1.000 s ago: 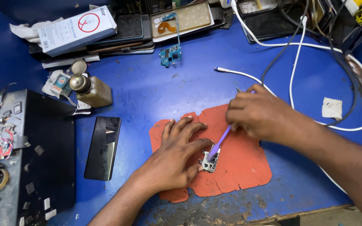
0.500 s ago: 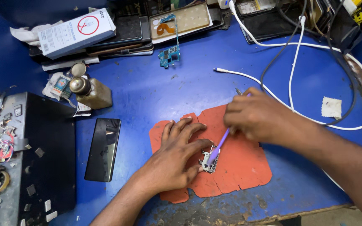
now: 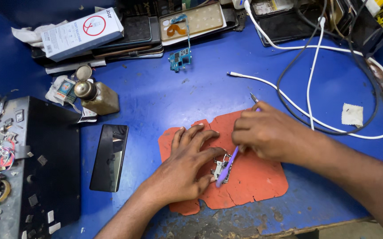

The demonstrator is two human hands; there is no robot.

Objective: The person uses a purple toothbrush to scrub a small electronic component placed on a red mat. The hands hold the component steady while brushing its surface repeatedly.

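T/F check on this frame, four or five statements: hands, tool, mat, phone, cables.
1. The left hand presses a small circuit board onto the orange mat. True.
2. The right hand holds a green screwdriver. False: it holds a purple-handled tool.
3. The dark phone lies on the mat. False: it lies on the blue table, left of the mat.
4. White cables run behind the right hand. True.

A small silvery circuit board (image 3: 220, 168) lies flat on the orange mat (image 3: 253, 181); a purple brush (image 3: 225, 170) slants across it, head near.
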